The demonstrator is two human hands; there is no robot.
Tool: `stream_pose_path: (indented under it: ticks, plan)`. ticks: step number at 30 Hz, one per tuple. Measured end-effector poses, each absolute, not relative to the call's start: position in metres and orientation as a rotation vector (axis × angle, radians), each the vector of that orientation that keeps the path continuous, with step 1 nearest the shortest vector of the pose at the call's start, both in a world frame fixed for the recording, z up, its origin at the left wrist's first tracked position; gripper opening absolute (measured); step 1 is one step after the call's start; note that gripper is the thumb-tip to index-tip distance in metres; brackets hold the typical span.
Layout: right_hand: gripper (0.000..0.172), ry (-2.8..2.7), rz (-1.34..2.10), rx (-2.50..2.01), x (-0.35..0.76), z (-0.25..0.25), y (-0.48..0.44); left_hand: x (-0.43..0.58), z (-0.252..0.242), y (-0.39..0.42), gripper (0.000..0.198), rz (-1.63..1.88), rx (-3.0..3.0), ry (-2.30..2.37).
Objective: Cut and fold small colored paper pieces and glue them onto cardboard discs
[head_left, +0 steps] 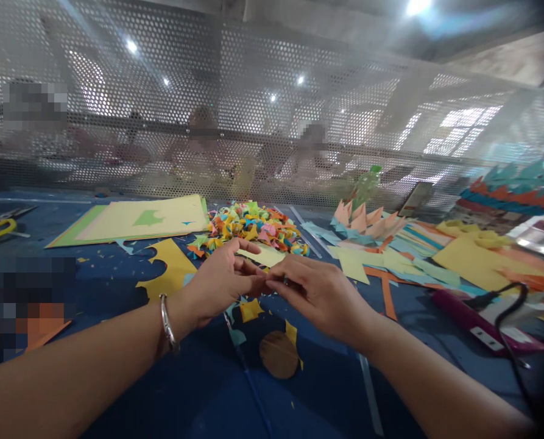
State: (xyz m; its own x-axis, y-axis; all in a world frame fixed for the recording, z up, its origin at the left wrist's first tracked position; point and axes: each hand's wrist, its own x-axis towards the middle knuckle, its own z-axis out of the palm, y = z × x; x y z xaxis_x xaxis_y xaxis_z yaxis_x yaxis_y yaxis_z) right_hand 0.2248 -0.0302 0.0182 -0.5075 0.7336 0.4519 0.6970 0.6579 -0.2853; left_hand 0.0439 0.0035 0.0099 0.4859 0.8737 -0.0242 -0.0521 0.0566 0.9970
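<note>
My left hand [226, 277] and my right hand [315, 289] meet over the middle of the blue table, fingertips pressed together. Thumb and index finger are closed on both; whatever sits between them is too small or hidden to make out. Just behind the fingertips shows a pale yellow paper strip [266, 254], and I cannot tell whether it is held or lying there. Beyond it rises a heap of small folded paper pieces [257, 225] in many colours. Below the hands lie a brown round disc [278, 355], a yellow paper scrap [251, 310] and a thin blue stick [252, 381].
Stacked paper sheets [162, 218] lie back left, with a cut yellow sheet [173, 268] nearer. Yellow-handled scissors [0, 230] are far left. On the right are paper strips [404, 259], pointed paper crowns [367, 221] and a purple power strip [475, 320] with a cable. A perforated screen [262, 140] stands behind.
</note>
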Motion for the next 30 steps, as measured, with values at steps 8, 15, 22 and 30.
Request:
stream_pose_path:
  ticks: [8, 15, 22, 30]
  plan:
    - [0.009, -2.203, 0.32, -1.1, 0.2235, 0.0186, -0.0265, 0.0438, 0.0097, 0.0013, 0.044, 0.838, 1.316, 0.784]
    - [0.005, -2.077, 0.507, -1.158, 0.2221, 0.0175, -0.0266, 0.0446, 0.0122, -0.0014, 0.038, 0.832, 1.338, 0.82]
    - [0.005, -2.013, 0.557, -1.167, 0.2215, 0.0174, -0.0259, 0.0442, 0.013, -0.0041, 0.039, 0.827, 1.342, 0.81]
    - [0.004, -1.963, 0.561, -1.143, 0.2219, 0.0147, -0.0257, 0.0432, 0.009, -0.0047, 0.041, 0.86, 1.564, 0.794]
